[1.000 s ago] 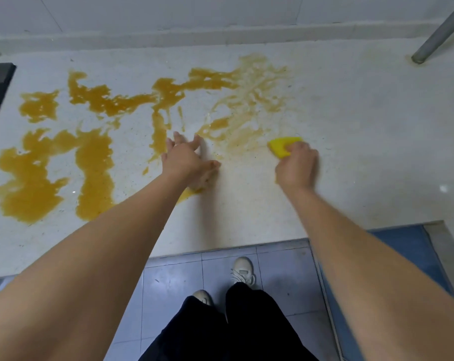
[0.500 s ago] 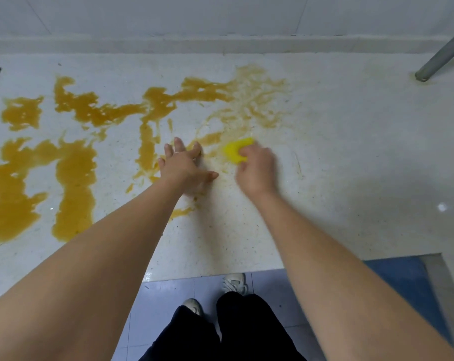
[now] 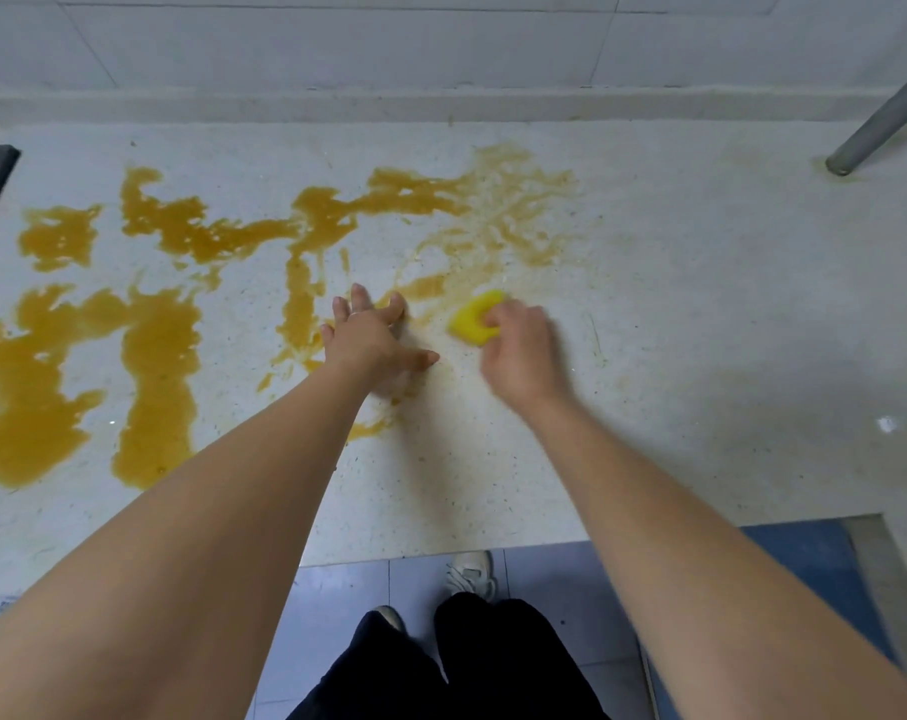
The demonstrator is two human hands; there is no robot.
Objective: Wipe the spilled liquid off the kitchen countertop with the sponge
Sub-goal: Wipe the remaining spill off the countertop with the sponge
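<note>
Sponge gripped in right hand, on bench; thick spill lies left, beyond left hand, fingers spread flat

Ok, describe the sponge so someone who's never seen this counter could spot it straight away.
Start at the pale speckled countertop, streaked with amber spilled liquid across its left and middle. Near the right edge of that mess, the right hand grips the sponge against the surface, beside the flat-pressed left hand. It is the only bright lemon-yellow solid block, unlike the darker, flat amber puddles.
</note>
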